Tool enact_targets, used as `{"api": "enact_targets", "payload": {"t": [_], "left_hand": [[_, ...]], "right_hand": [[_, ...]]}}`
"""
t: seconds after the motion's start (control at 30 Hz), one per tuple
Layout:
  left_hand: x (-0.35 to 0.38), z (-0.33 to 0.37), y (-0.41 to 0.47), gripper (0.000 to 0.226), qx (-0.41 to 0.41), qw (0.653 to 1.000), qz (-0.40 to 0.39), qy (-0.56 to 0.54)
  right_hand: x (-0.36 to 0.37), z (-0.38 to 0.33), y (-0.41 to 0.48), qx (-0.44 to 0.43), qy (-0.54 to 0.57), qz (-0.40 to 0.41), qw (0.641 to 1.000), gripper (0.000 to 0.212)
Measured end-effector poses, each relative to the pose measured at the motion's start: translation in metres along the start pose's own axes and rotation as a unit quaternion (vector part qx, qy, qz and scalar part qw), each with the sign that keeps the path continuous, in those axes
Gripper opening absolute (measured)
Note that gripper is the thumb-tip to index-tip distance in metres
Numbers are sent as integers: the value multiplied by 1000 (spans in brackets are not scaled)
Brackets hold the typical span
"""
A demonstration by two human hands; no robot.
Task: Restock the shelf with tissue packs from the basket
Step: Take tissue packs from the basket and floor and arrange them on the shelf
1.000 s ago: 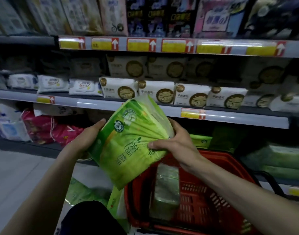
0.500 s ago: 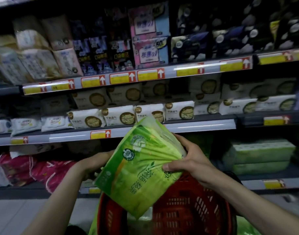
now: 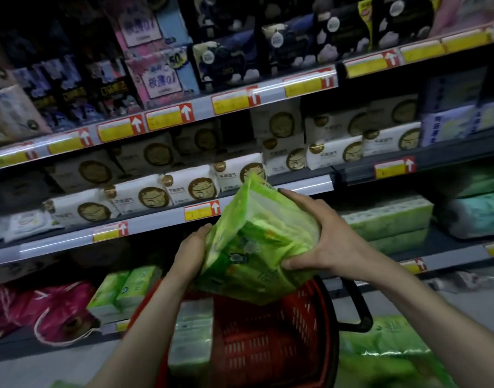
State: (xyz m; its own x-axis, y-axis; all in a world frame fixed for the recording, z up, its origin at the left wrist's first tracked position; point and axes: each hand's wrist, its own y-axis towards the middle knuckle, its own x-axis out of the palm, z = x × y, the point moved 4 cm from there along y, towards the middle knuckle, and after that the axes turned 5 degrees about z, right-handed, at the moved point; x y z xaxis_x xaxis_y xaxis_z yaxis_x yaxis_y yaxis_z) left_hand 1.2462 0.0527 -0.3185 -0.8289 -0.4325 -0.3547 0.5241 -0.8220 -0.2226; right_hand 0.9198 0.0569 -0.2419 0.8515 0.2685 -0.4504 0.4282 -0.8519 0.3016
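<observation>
I hold a green tissue pack (image 3: 257, 245) in both hands above the red basket (image 3: 310, 331). My left hand (image 3: 192, 250) grips its left side and my right hand (image 3: 318, 236) clasps its right end. The pack is tilted, its top edge level with the front rail of the middle shelf (image 3: 156, 222). Another pale tissue pack (image 3: 192, 334) lies inside the basket. More green tissue packs (image 3: 391, 222) are stacked on the lower shelf to the right, and two stand on the lower shelf (image 3: 122, 292) to the left.
White tissue packs (image 3: 145, 197) line the middle shelf, dark and pink packs (image 3: 156, 74) the top one. Pink bags (image 3: 52, 309) sit low left. The basket's black handle (image 3: 358, 309) sticks out right. A green pack (image 3: 386, 357) lies on the floor at lower right.
The view has swung up and to the right. The pack has risen toward the shelves and turned, and my right hand has shifted onto its right end.
</observation>
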Motion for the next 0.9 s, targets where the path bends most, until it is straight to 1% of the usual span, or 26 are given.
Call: {"api": "enact_targets", "payload": {"t": [0.07,0.1,0.17,0.2,0.23,0.27,0.3,0.33,0.37,0.4,0.43,0.47,0.5,0.57,0.6,0.63,0.67,0.7,0.77,0.8,0.83,0.9], "left_hand": [[24,-14,12,62,-6,999,19,-32],[36,-11,2,61,-5,999,33,-32],[56,15,-40,55,27,997,72,-24],[65,25,-55,50,50,994,93,-28],[73,32,-64,47,73,991,111,-28],[80,39,-71,44,99,987,126,-23],[87,45,-75,43,124,983,137,-16],[94,48,-78,43,136,980,144,-23],[101,53,-82,44,142,978,148,-43],[107,56,-86,43,145,976,152,-65],[114,59,-89,42,153,973,154,-81],[122,61,-93,40,162,970,157,-93],[129,61,-94,37,167,968,157,-105],[143,56,-94,28,162,967,163,-114],[150,53,-93,22,148,968,169,-112],[156,49,-91,19,124,971,174,-109],[162,47,-90,20,85,975,176,-104],[168,43,-88,25,35,980,170,-97],[176,33,-80,37,-54,986,139,-69],[179,27,-75,43,-70,989,119,-56],[180,21,-70,46,-70,991,100,-50],[186,7,-59,50,-46,996,61,-48]], "right_hand": [[-13,11,-4,30,3,53,998,130],[-19,18,-5,56,12,68,996,138],[-30,29,-11,121,47,67,989,156],[-35,35,-15,150,92,55,983,163],[-40,42,-20,177,170,40,969,169],[-46,45,-25,211,259,30,942,170],[-52,47,-30,244,341,24,908,167],[-59,49,-34,274,396,35,876,155],[-68,53,-37,292,422,50,857,131],[-76,55,-40,304,430,64,848,100],[-82,59,-42,314,434,66,842,75],[-88,62,-45,322,433,57,840,65],[-91,63,-48,320,427,49,844,73],[-98,67,-49,305,401,53,862,109],[-100,67,-48,287,390,58,873,115],[-102,67,-45,267,376,63,885,112],[-103,68,-43,251,361,70,895,107],[-104,69,-41,236,344,75,906,108],[-103,70,-37,209,315,86,922,120],[-103,70,-36,202,307,92,926,124],[-101,71,-35,200,301,97,927,126],[-99,72,-32,204,297,108,927,128]]}}
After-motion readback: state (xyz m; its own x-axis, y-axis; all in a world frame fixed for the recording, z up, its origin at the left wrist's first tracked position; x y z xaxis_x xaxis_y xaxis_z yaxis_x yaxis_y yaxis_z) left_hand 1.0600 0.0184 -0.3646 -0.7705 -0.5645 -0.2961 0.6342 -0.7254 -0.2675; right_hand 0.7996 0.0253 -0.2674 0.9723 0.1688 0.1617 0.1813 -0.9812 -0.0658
